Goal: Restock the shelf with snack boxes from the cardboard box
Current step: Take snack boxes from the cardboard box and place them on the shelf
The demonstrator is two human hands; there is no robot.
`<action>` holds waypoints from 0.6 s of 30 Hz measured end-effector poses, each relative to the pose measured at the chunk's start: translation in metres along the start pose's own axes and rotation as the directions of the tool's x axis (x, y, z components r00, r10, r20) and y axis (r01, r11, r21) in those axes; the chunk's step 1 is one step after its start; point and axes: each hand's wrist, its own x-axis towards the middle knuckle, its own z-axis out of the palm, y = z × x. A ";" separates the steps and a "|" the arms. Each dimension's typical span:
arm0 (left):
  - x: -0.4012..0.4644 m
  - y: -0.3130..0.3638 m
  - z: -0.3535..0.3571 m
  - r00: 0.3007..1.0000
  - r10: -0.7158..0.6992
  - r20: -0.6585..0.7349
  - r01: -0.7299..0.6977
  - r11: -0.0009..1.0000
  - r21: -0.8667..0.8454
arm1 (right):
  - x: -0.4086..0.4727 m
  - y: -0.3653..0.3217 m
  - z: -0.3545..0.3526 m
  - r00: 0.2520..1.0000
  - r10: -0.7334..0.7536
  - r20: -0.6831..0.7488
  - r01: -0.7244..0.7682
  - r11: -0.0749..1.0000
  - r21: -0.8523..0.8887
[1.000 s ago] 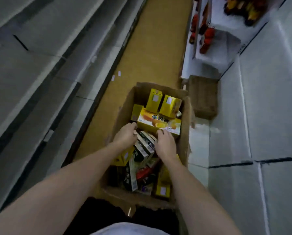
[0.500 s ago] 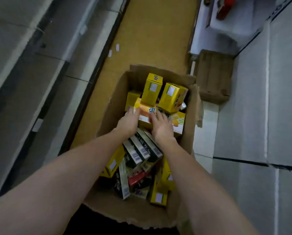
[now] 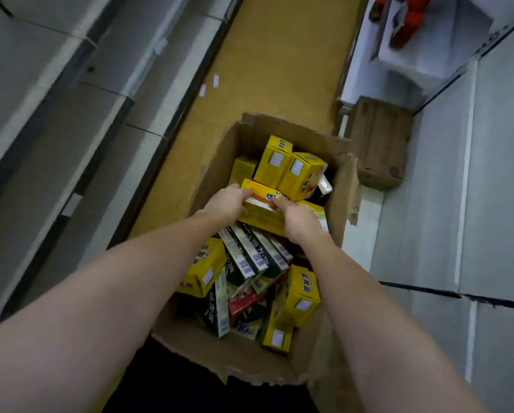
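Cardboard box (image 3: 211,174) on the floor of the aisle, top open, flaps ragged. Shelves (image 3: 80,120) run along the left, bare where they show.

Contents: a loose jumble of snack boxes. Two yellow boxes (image 3: 288,171) stand tilted at the far end; dark green boxes (image 3: 254,253) lie slanted in the middle; more yellow ones (image 3: 299,293) plus a red pack (image 3: 244,302) sit at the near end. Box looks well filled; restocking likely early.

Large flat yellow box (image 3: 261,210) lies across the far half, on top of the pile. Left hand (image 3: 226,202) curls round its left end, fingers over the top edge. Right hand (image 3: 297,222) rests on its upper face, fingers bent; whether it truly grips, cannot tell.

Handling, judged: thin printed card, probably light, stiff along edges, faces crushable, slightly slick. Best held by both short ends.
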 end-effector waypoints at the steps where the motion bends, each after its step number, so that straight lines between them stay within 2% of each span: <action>1: -0.006 0.002 -0.008 1.000 -0.014 0.003 0.014 1.000 -0.028 | -0.004 -0.003 -0.006 1.000 -0.001 0.008 0.000 1.000 0.024; 5: -0.028 0.016 -0.037 0.998 -0.063 -0.022 0.062 0.995 -0.075 | -0.019 -0.022 -0.027 0.998 -0.012 0.058 0.009 0.999 0.037; 8: -0.040 0.024 -0.055 0.998 -0.070 -0.004 0.070 0.997 0.024 | -0.028 -0.050 -0.025 1.000 -0.024 -0.014 0.023 0.999 -0.033; 11: -0.053 0.019 -0.070 0.994 -0.079 0.071 0.073 0.994 0.081 | -0.036 -0.071 -0.018 0.994 -0.020 -0.103 0.011 0.996 -0.086; 14: -0.071 0.014 -0.083 0.988 -0.076 0.131 0.059 0.990 0.129 | -0.044 -0.082 -0.022 0.994 -0.057 -0.094 0.049 0.996 -0.080; 18: -0.101 0.011 -0.099 0.995 0.001 0.095 -0.023 0.973 0.229 | -0.057 -0.098 -0.045 0.996 -0.046 -0.079 0.044 0.999 -0.030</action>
